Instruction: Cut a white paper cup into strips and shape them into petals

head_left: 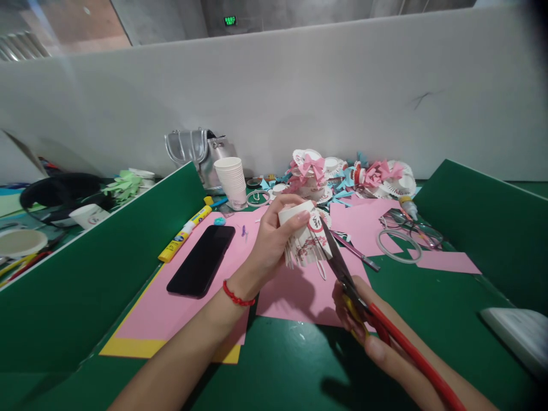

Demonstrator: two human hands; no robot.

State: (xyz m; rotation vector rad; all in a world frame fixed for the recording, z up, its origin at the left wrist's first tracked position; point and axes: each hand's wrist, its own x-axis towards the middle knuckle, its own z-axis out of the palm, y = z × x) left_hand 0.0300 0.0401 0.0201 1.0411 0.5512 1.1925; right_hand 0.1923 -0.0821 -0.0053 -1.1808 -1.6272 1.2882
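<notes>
The left hand (272,234) grasps a fringed paper cup (307,228) between thumb and fingers, above the middle of the bench (286,359), presumably steadying its wall against the blades. The right hand's (383,354) fingers grip the handles of the scissors (338,265), whose parted blades meet the cup's printed side. Toward the left edge, a phone (201,260) lies on pink paper (160,302); stacked cups (232,182) stand near the far left corner, seemingly clear of the cutting.

Counts: one fringed paper cup (309,237); one pair of scissors (340,268); one black phone (201,261); one silver bag (187,149); two pale rings, one far (248,200), one right (405,260); one red bracelet (237,299).
</notes>
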